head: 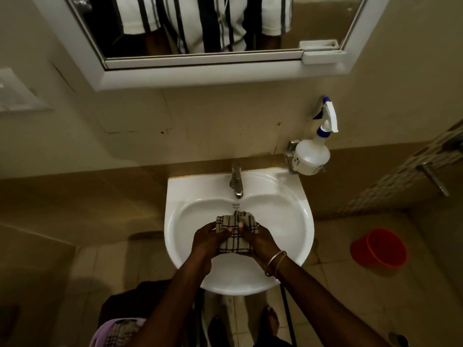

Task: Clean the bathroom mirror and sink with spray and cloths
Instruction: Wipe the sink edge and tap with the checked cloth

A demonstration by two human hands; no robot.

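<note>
Checked cloth point(235, 236), one piece in play, sits bunched between two hands over the basin of the white sink point(175, 221). Both hands close on it: the left hand point(208, 239) has its grip clamped on the left side, the right hand point(260, 240) clamps the right side, thumbs pressed on top, and the cloth's upper fold lies right under the tap's spout. Two thin bangles point(275, 262) ring the right wrist. Nearest the camera, at the lower left, a second checked cloth point(117, 331) lies on something lilac, partly hidden by the left forearm. One bare foot point(271, 319) shows on the tiled floor below the sink's front rim.

One metal tap point(236, 181) stands at the middle of the sink's back edge, and a thin run of water falls from it towards the cloth. The basin is otherwise bare, with free room left and right of the hands and along the front rim. The sink hangs from the wall with open floor on both sides; one red bucket point(378, 246) stands on the floor to the right, well apart from the sink.

One white spray bottle point(313, 156) with blue trim sits in a metal holder on the wall, just beside the sink's back right corner, nozzle pointing up. Above, one mirror point(200, 26) in a white frame reflects a striped shirt; a small white shelf sticks out at its lower right corner.
</note>
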